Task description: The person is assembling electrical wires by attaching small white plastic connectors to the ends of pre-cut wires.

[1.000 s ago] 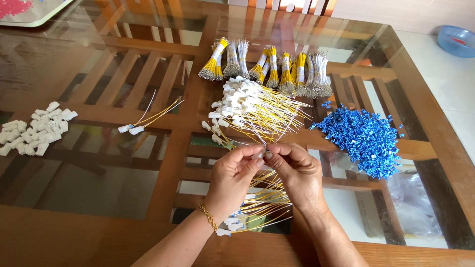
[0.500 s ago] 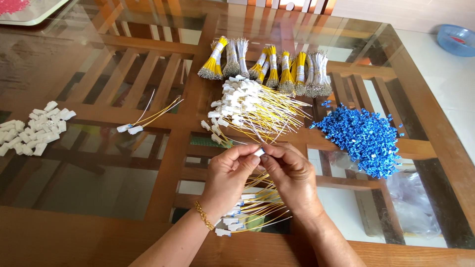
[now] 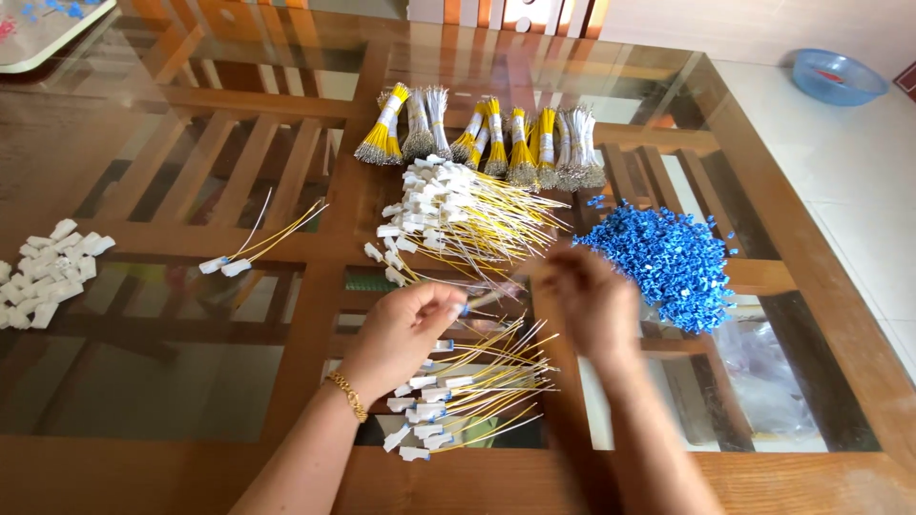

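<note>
Now, taking the blue pile of small plastic caps (image 3: 673, 270) as the landmark:

- Far left of it, loose white connectors (image 3: 48, 272) lie on the glass bench (image 3: 143, 381).
- Left of it, the left hand (image 3: 405, 329) is pinched shut on a yellow wire with a white connector (image 3: 477, 300), above the finished wires (image 3: 468, 391).
- Just beside it, the right hand (image 3: 592, 305), blurred, has let go of the wire it shared half a second ago and swung toward the pile; its grip cannot be told. Likely one piece is capped and another cap is wanted.
</note>
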